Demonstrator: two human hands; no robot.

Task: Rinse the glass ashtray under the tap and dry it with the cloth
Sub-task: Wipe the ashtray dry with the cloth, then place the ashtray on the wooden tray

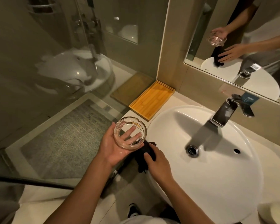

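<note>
- left hand [116, 147] carries the glass ashtray [130, 133] on the upturned palm, fingers spread beneath it and visible through the glass; looks like a cradle more than a clamp, keeps the bowl face-up and open for wiping.
- ashtray sits off to the left of the washbasin [233, 183], above the counter edge, well apart from the tap [223, 113]. no water visible at the spout, so my read is rinsing is done and drying is next.
- right hand [157, 162] lies on the dark cloth [145, 156] at the basin's left rim, fingertips curling into the fabric; seems to be picking it up, but can't tell if it's truly gripped or just pressed.
- cloth is just beside the ashtray, touching or nearly so at its lower right edge; handy spot for a quick grab.
- bamboo tray [152, 100] sits in the counter corner behind.
- hard to make out: cloth is a black lump, folds unreadable; wetness on the glass not discernible; tap lever is blurred; the mirror [200, 29] cuts off at the frame edge.
</note>
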